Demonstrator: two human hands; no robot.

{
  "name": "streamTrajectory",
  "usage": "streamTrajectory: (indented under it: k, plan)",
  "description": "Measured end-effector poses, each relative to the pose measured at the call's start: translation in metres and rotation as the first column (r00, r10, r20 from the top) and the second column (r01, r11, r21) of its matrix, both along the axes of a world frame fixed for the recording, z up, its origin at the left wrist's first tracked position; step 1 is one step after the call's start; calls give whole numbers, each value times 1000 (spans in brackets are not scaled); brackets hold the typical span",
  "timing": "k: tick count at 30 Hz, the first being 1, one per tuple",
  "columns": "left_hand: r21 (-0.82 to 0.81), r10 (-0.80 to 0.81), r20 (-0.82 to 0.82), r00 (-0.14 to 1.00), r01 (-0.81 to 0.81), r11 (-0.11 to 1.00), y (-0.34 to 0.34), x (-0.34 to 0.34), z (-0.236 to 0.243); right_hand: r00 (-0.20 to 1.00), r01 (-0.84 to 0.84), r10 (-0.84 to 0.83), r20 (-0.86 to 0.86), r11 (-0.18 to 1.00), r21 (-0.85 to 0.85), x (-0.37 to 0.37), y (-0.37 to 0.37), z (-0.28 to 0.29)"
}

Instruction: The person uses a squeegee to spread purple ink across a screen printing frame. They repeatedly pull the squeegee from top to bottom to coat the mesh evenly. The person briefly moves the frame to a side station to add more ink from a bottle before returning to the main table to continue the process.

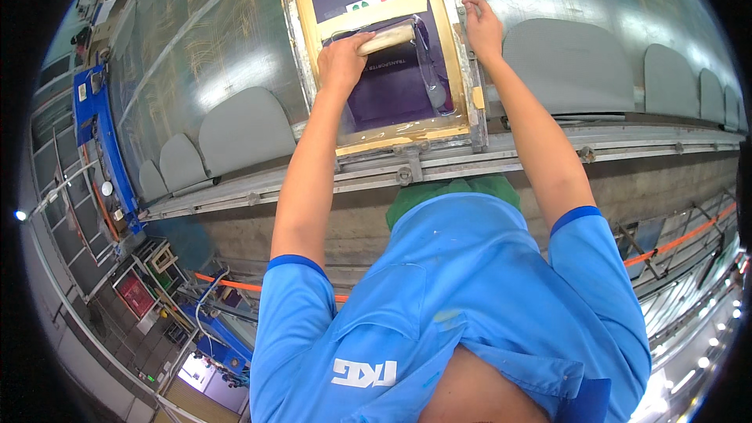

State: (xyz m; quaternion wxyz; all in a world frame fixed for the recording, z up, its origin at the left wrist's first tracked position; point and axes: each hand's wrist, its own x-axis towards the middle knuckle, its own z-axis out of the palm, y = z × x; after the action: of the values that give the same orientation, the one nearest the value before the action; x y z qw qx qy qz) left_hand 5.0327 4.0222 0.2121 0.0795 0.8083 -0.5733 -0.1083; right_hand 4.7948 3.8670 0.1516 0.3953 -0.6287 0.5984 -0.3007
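Observation:
A screen-printing frame (473,121) lies on the long table in front of me, its dark purple mesh bordered with yellowish tape. My left hand (342,63) is closed round the left end of a squeegee's pale, worn handle (392,37), which lies across the middle of the mesh. Wet, dark ink shows on the mesh around and to the right of the squeegee. At the upper right edge of the frame, my right hand (483,30) has its fingers curled against the rim. Its fingertips are partly hidden there.
Rounded grey fabric pieces (568,66) lie in a row along the table (211,47), on both sides of the frame. A metal rail (540,149) with small stops runs along the near edge. Blue machinery (98,121) stands at the far left.

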Motion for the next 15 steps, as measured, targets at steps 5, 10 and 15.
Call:
streamTrajectory:
  k: [5, 10, 15]
  plan:
    - [-128, -98, 98, 990, 111, 986, 64, -51, -14, 1000, -13, 14, 9, 998, -56, 2, -2, -6]
    - [-163, -87, 105, 991, 103, 981, 150, -100, -24, 997, 19, -11, 71, 993, -117, -2, -4, -15]
    - [-148, -79, 132, 988, 99, 984, 151, -109, -17, 997, 16, -12, 70, 998, -67, -4, -4, -15]
